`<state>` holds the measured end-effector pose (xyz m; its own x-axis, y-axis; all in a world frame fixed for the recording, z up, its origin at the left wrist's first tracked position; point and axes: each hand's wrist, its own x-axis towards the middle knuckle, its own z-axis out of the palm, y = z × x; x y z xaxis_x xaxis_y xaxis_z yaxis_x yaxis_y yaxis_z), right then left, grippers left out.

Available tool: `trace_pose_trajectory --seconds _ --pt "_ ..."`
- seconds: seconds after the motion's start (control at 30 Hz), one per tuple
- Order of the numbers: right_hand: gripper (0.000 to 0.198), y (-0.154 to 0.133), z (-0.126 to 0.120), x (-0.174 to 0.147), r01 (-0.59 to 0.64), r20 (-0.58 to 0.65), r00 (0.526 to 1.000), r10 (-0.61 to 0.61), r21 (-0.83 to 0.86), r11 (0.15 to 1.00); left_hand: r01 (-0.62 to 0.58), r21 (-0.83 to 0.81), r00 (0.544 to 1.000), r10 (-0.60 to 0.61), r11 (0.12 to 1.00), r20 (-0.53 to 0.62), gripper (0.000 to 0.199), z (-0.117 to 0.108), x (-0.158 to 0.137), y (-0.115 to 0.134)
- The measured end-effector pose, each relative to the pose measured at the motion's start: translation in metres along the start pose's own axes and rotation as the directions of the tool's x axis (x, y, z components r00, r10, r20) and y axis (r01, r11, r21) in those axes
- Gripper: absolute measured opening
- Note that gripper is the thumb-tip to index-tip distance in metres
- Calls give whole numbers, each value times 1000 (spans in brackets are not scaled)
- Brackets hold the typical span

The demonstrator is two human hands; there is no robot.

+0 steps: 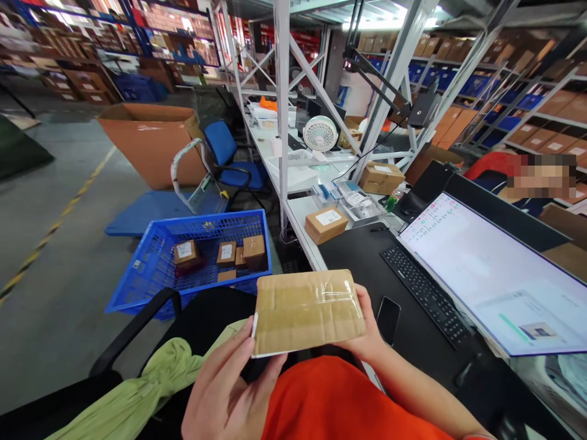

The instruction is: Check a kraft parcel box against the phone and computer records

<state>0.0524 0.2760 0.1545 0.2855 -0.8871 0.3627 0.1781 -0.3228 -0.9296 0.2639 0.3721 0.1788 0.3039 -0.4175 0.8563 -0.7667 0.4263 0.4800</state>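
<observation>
Black desk point(352, 264), one phone point(389, 320); two hands point(225, 380) point(370, 335) hold one taped box point(307, 313).

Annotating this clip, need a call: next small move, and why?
I'd probably turn the box over: its visible broad side shows tape but no label, while a white edge at the lower left hints at one underneath. The left hand holds that lower-left corner and the right hand the opposite end, so both could guide the turn.

Taped brown box point(309, 313) between left grip point(227, 376) and right grip point(370, 335), blue crate point(147, 256) of cartons point(226, 253) beyond
</observation>
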Motion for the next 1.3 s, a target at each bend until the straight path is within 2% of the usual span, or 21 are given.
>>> trace_pose_trajectory --seconds 0.1,0.23,0.37,0.43,0.5,0.63,0.7,0.87,1.0,1.17,1.3 --pt "82 -3 -1 -1 33 -38 999 -34 -47 998 -183 94 979 173 979 109 64 -1 12 5" --pt "75 -3 -5 -1 141 -40 989 -145 -81 987 -246 162 961 218 956 172 51 3 19 6" --pt "71 -1 -9 1 269 0 963 -271 -124 955 -199 73 958 178 977 226 86 6 17 3" --pt "69 -1 -10 2 283 -1 958 -285 -133 950 -177 41 955 161 983 250 94 7 15 3" --pt "69 -1 -9 1 265 -19 963 -269 -130 955 -156 50 958 139 986 250 84 7 14 2" --pt "71 1 -8 -3 207 -37 977 -212 -95 974 -142 114 958 107 983 267 47 7 9 -1" --pt "69 3 -8 -5 191 -40 980 -195 -84 978 -159 144 953 114 977 280 40 7 8 -2" --pt "75 11 -10 -8 151 -48 987 -155 -70 986 -208 178 939 145 962 313 41 11 9 4" --pt "77 19 -17 -7 139 -9 990 -139 2 990 -182 154 916 110 971 386 46 17 8 6" --pt "82 31 -31 -8 21 -7 1000 -20 61 998 -147 107 884 82 983 461 42 21 4 -7" --pt "84 39 -36 -14 -8 -40 999 10 57 998 -127 73 870 76 989 487 40 29 0 -17"
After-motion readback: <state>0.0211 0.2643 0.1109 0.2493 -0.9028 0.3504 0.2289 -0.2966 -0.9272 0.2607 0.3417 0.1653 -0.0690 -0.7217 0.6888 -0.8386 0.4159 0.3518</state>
